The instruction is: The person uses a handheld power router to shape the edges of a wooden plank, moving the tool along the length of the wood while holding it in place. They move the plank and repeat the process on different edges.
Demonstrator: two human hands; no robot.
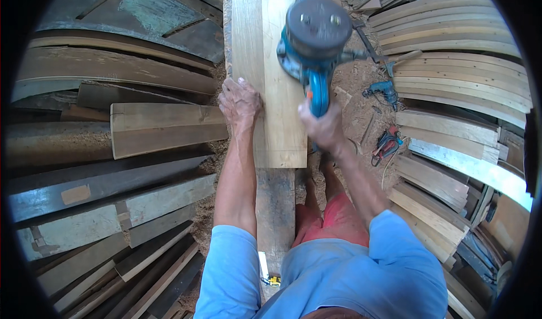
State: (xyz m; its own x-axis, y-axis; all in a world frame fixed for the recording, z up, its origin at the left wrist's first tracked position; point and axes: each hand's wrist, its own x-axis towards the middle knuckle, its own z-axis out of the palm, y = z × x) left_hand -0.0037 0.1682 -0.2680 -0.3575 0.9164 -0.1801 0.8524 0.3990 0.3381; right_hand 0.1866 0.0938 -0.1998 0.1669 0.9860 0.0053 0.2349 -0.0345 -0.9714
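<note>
A pale wooden board (280,132) lies lengthwise on a narrow worn bench (275,197). My left hand (241,101) grips the board's left edge with bent fingers. On the right, my right hand (324,126) is closed round the rear handle of a blue router (319,31) with a round dark top. The router stands over the board's right edge, partly overhanging it. Its bit and most of its base are hidden from above. The fingertips of my right hand are hidden behind the handle.
Stacked planks (164,127) crowd the left side. More board stacks (451,73) line the right. On the shavings-strewn floor lie a blue drill (384,93), a red-and-black power tool (387,144) and a clamp (370,45). A yellow tape measure (274,280) rests on the bench near me.
</note>
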